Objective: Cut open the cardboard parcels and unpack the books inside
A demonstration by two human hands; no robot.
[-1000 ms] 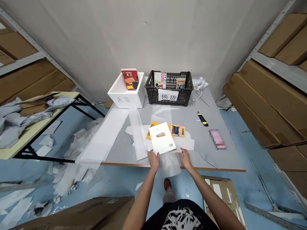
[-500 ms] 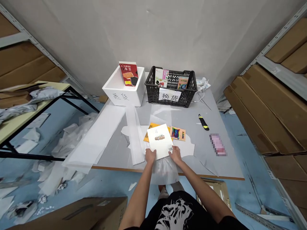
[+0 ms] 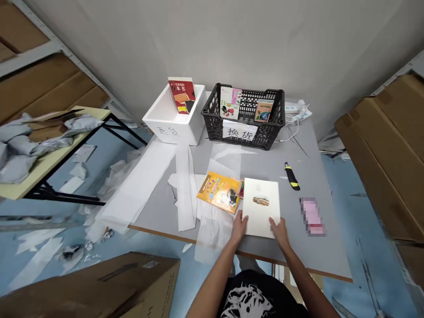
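Resting the left hand (image 3: 239, 229) and right hand (image 3: 279, 231), fingers spread, on the near edge of a white book (image 3: 261, 205) lying flat on the desk (image 3: 318, 256), just beside a yellow book (image 3: 218, 192), the person showed no clear grip.

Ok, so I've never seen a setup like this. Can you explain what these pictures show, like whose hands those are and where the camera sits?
There's no machine here. The pictures come from one camera worn on a person's head, looking forward and down, so the arms at the bottom are that person's own. The left hand and right hand are both on the lower part of a white book, which lies on a grey table. Beside it lies a yellow book. Farther back stand a black plastic basket holding books and a white foam box with a red book in it. A utility knife lies to the right.
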